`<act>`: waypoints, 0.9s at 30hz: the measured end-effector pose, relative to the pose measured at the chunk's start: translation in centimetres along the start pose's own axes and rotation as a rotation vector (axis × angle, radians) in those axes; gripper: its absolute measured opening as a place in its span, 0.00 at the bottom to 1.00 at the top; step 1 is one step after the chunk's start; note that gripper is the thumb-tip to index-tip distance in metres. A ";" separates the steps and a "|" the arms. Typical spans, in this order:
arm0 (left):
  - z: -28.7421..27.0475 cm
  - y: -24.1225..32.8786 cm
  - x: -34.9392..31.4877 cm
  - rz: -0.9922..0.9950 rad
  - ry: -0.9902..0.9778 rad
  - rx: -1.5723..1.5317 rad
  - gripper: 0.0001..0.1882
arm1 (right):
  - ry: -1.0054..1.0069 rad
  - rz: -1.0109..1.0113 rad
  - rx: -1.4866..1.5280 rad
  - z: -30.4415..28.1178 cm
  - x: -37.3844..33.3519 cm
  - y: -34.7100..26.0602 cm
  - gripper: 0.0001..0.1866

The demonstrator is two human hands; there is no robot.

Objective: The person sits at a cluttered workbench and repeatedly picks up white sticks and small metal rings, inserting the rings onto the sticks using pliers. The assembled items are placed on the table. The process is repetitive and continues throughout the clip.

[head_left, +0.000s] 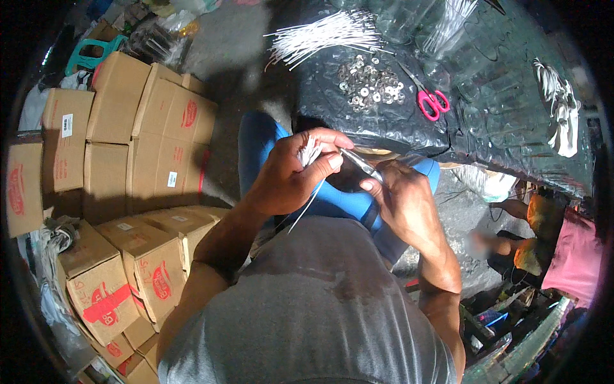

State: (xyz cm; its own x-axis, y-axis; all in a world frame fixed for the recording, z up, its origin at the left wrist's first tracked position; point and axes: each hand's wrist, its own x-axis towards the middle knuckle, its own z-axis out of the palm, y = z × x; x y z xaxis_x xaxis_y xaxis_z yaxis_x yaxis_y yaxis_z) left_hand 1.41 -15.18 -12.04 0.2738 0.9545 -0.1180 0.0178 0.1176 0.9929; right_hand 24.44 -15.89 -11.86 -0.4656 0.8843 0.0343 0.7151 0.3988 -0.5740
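Observation:
My left hand (pixel 295 171) is closed round a small bundle of thin white wicks (pixel 310 152), whose ends stick out above the fist. One long strand trails down below that hand. In my right hand (pixel 409 195) I grip metal pliers (pixel 361 164), with their jaws pointing at my left fingertips. What sits between the jaws and fingertips is too small to make out. On the dark table ahead lie a pile of white wicks (pixel 326 37), a heap of small round metal tabs (pixel 372 83) with center holes, and pink-handled scissors (pixel 433 104).
Many clear glass jars (pixel 492 89) stand on the table's right, with a bunch of white wicks (pixel 453 22) and a white cloth bundle (pixel 563 109). Stacked cardboard boxes (pixel 173 137) rise at left. Another person in a pink garment (pixel 575 256) is at right.

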 end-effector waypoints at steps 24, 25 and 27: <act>-2.9 3.3 0.1 0.417 0.011 0.706 0.15 | 0.301 -0.063 0.119 0.3 1.1 0.4 0.13; -3.3 4.2 0.2 0.343 0.054 0.754 0.14 | 0.335 -0.070 0.116 0.5 1.0 0.3 0.13; -4.4 5.4 2.0 0.442 0.144 0.911 0.12 | 0.363 -0.073 0.145 1.0 0.2 0.6 0.14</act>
State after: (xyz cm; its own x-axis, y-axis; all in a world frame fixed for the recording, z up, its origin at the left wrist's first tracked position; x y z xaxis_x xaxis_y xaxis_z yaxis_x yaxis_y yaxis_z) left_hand -2.21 -11.38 -6.96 0.3160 0.8931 0.3202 0.6840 -0.4483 0.5755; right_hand 24.28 -15.67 -13.02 -0.2790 0.8938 0.3512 0.5939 0.4480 -0.6683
